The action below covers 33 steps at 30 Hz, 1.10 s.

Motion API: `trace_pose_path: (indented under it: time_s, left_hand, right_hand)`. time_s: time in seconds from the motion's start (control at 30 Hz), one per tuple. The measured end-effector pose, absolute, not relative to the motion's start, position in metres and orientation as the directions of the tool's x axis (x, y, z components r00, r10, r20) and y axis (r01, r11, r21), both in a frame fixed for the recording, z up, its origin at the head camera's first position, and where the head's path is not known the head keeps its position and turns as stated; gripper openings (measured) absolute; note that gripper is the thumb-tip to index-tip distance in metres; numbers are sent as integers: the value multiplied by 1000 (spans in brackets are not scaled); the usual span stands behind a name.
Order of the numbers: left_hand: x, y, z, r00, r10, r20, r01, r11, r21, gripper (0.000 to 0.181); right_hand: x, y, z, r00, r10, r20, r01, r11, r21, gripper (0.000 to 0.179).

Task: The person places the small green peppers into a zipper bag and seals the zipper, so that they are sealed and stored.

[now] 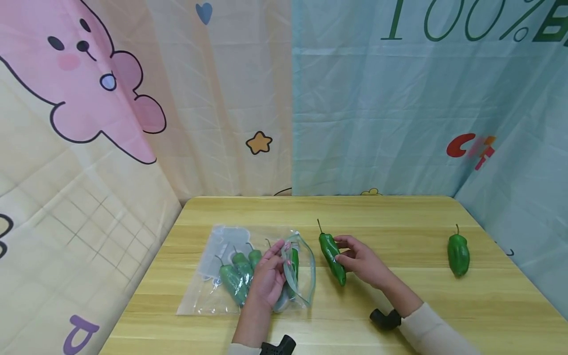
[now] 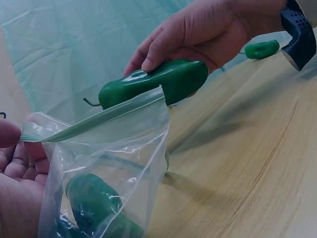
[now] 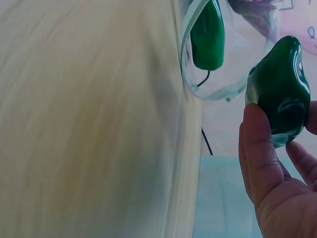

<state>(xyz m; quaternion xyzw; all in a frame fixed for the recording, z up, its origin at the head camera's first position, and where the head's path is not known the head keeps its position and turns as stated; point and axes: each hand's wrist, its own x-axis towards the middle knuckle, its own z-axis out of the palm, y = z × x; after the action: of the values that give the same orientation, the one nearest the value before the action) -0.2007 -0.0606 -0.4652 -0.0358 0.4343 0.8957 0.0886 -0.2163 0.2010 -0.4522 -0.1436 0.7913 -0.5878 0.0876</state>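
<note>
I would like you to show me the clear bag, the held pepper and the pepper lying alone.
Clear bag (image 1: 205, 297), head view: bare film at its lower left.
Held pepper (image 2: 153, 85), left wrist view: middle of its body.
Pepper lying alone (image 1: 458, 255), head view: middle of its body.

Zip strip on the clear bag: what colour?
The zip strip is pale green; left wrist view shows it best.

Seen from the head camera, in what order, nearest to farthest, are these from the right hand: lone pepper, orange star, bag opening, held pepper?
1. Held pepper, in the right hand.
2. Bag opening, left of the held pepper.
3. Lone pepper, on the table, at right.
4. Orange star, on the back curtain.
</note>
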Motion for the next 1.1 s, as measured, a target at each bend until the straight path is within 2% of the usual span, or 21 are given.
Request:
trace_pose_path:
  time_s: [0.6, 1.1]
  left_hand:
    - [-201, -61, -465, -982, 123, -144, -190, -598, 779, 55]
    - [-201, -60, -465, -982, 123, -143, -188, -617, 764, 54]
  right_hand:
    - [-212, 171, -463, -917, -395, -53, -82, 317, -945, 45]
    - [-211, 156, -465, -926, -370, -75, -58, 335, -941, 41]
